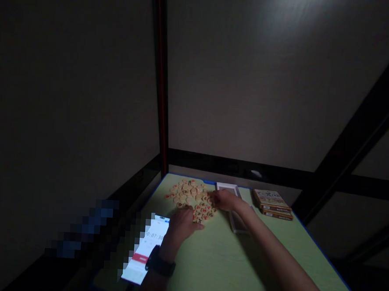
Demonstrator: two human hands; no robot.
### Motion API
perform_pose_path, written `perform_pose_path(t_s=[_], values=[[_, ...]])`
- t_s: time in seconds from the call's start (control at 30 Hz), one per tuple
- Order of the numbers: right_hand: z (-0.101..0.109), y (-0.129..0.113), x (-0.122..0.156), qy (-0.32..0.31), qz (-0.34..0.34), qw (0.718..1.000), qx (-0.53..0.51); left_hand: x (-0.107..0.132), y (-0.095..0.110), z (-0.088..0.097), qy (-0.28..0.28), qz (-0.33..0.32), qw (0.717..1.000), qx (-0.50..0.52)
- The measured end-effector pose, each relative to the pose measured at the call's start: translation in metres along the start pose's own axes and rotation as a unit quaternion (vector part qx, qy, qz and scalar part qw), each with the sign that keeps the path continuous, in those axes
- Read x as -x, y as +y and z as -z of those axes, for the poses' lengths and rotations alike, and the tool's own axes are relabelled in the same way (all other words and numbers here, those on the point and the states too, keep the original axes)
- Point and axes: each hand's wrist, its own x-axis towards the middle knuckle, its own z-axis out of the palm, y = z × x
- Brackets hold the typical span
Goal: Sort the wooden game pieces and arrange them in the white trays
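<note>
A spread of round wooden Chinese chess pieces (185, 191), marked with red or dark characters, lies toward the far left of the light green table (214, 261). At the near edge of the spread rests my left hand (182, 224), its thumb stretched out apart from the fingers and touching or close to the nearest pieces. My right hand (226, 199) reaches over the right edge of the pieces with its fingers bent and closed together. Whatever is between those fingertips is too small and dark to make out.
A lit phone (145, 248) showing a timer lies left of my left forearm. Beyond and beneath my right arm are shallow pale trays (238, 230). Stacked printed boxes (272, 200) sit at the right back. Walls (244, 78) stand behind the table.
</note>
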Motion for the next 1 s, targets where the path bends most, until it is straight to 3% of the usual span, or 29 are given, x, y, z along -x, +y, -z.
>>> perform_pose_path(t_s=[0.27, 0.53, 1.0], values=[[-0.001, -0.001, -0.005, 0.003, 0.053, 0.999, 0.012, -0.001, -0.001, 0.001, -0.009, -0.023, 1.0, 0.005], [0.0, -0.017, -0.018, 0.086, 0.078, 0.993, -0.004, 0.001, 0.002, 0.007, -0.018, -0.007, 1.0, 0.003], [-0.005, -0.005, -0.029, 0.072, 0.08, 0.994, 0.013, -0.002, -0.001, 0.0, -0.004, -0.013, 1.0, 0.01]])
